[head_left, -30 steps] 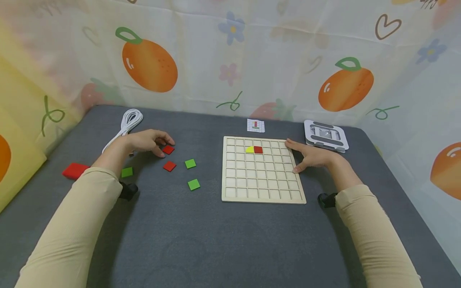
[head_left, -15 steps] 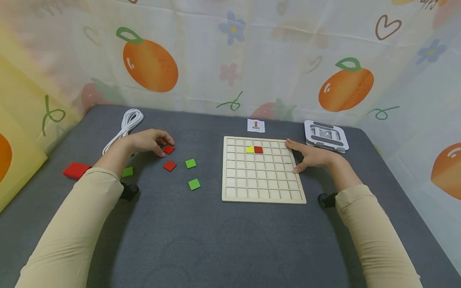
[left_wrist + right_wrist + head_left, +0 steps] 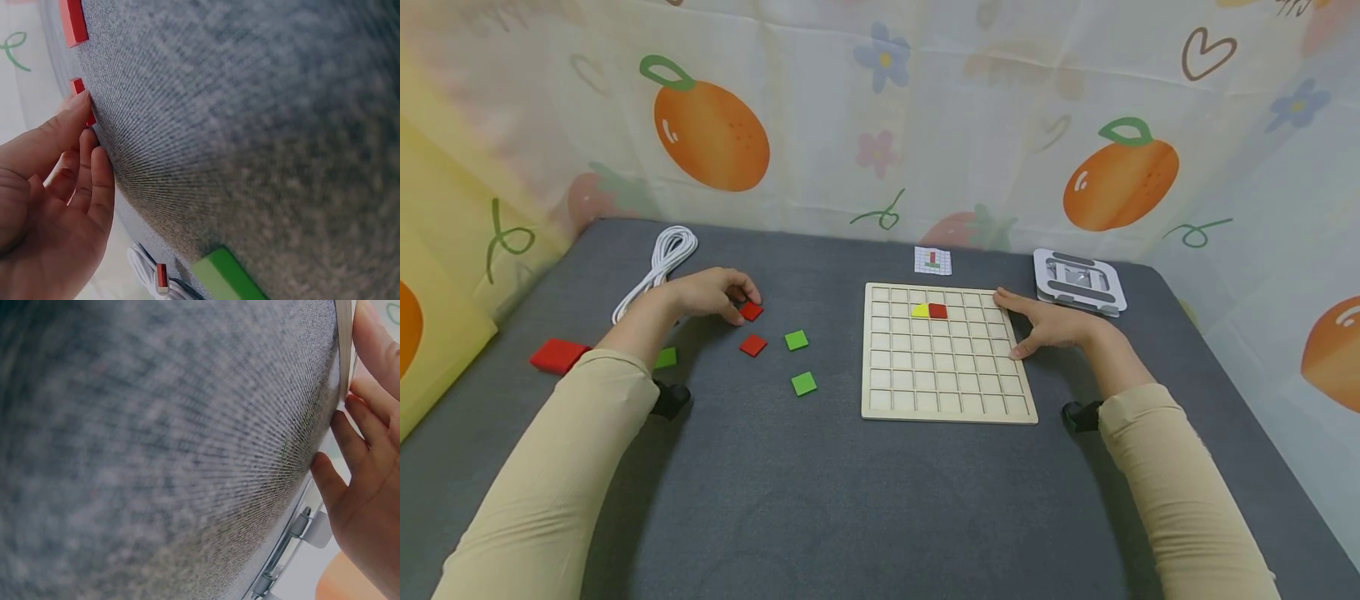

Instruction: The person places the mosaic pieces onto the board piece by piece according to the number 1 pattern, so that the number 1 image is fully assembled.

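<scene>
My left hand (image 3: pixel 711 293) pinches a red square tile (image 3: pixel 751 311) at the table's left side, thumb and fingertips at its edges. In the left wrist view the thumb partly covers this red tile (image 3: pixel 77 85). A second red tile (image 3: pixel 753 345) lies just nearer, with two green tiles (image 3: pixel 797 340) to its right. My right hand (image 3: pixel 1051 324), fingers spread, rests at the right edge of a wooden grid board (image 3: pixel 950 419). On the board, a yellow piece (image 3: pixel 921 311) with a slanted side sits beside a red tile (image 3: pixel 937 311).
A small printed pattern card (image 3: pixel 932 262) lies behind the board. At the back right is a grey-white case (image 3: pixel 1079 283). White coiled cable (image 3: pixel 673 250) lies behind the left wrist. A red block (image 3: pixel 558 356) and another green tile (image 3: pixel 666 358) lie by the left forearm.
Barely anything differs. The left fingertips have shifted very slightly at the red tile, and the right hand stays on the board's edge.
</scene>
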`<state>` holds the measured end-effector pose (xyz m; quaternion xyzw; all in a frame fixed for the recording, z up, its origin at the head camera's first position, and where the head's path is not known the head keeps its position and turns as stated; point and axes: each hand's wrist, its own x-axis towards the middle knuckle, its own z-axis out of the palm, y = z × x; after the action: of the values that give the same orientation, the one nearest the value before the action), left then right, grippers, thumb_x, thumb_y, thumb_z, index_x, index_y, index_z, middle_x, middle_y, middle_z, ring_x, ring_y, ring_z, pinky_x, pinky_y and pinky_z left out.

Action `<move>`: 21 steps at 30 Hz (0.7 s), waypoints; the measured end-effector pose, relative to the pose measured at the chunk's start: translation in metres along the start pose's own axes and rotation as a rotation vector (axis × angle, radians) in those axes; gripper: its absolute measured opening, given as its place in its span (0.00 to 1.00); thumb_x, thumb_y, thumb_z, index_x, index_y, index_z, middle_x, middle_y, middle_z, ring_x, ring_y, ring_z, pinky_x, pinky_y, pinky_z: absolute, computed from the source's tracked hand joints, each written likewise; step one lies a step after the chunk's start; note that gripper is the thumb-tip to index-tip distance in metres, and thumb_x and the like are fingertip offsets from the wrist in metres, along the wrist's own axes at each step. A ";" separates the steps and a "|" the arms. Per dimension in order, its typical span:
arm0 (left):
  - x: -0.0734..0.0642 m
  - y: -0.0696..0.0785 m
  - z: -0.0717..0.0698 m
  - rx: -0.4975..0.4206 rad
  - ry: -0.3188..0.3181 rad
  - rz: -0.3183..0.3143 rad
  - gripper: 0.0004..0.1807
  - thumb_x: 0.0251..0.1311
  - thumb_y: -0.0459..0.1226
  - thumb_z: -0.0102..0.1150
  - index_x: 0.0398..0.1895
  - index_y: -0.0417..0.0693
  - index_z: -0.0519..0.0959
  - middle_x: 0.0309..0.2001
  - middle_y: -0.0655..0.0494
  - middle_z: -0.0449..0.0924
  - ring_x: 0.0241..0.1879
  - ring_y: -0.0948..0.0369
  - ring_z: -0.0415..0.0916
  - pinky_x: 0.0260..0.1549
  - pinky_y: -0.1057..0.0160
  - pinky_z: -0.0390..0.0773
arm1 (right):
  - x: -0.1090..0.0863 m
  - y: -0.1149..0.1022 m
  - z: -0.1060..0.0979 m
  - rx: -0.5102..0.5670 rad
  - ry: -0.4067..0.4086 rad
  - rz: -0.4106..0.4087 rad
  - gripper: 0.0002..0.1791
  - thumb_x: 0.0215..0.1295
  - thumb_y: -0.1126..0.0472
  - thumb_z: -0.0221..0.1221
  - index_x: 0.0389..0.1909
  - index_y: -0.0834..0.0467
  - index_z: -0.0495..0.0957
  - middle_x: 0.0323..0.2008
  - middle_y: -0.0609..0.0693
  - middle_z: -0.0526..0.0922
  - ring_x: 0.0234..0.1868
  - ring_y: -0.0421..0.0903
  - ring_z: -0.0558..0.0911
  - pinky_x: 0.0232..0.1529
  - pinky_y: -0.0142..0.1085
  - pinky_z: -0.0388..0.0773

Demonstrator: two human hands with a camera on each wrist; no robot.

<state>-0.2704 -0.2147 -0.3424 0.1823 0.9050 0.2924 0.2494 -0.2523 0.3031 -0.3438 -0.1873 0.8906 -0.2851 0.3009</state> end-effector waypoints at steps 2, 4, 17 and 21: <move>0.001 0.001 0.000 0.009 0.005 0.001 0.19 0.55 0.26 0.64 0.51 0.34 0.74 0.53 0.37 0.72 0.55 0.45 0.69 0.51 0.53 0.71 | 0.000 0.000 0.000 -0.001 0.000 -0.002 0.63 0.53 0.59 0.72 0.79 0.61 0.37 0.80 0.61 0.28 0.79 0.65 0.30 0.74 0.66 0.34; 0.001 0.002 0.001 0.019 0.011 0.001 0.18 0.55 0.26 0.64 0.49 0.34 0.74 0.51 0.38 0.74 0.52 0.47 0.70 0.47 0.56 0.71 | 0.000 0.000 0.000 -0.002 -0.001 -0.003 0.63 0.53 0.59 0.72 0.79 0.61 0.37 0.80 0.61 0.28 0.79 0.65 0.30 0.74 0.66 0.34; 0.001 0.008 0.002 0.099 0.094 0.007 0.16 0.49 0.28 0.69 0.41 0.37 0.75 0.41 0.44 0.79 0.42 0.52 0.73 0.37 0.62 0.70 | 0.001 0.002 0.000 0.005 -0.003 -0.004 0.63 0.52 0.60 0.73 0.79 0.60 0.36 0.80 0.60 0.27 0.79 0.65 0.29 0.74 0.66 0.35; 0.001 0.010 0.002 0.139 0.126 -0.008 0.15 0.49 0.29 0.70 0.39 0.39 0.76 0.37 0.47 0.78 0.39 0.53 0.72 0.36 0.61 0.69 | 0.001 0.001 0.000 -0.001 -0.002 -0.004 0.63 0.53 0.60 0.72 0.79 0.60 0.36 0.80 0.60 0.27 0.79 0.65 0.30 0.74 0.66 0.35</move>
<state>-0.2682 -0.2054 -0.3376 0.1768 0.9377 0.2387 0.1801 -0.2532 0.3038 -0.3450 -0.1893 0.8901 -0.2849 0.3011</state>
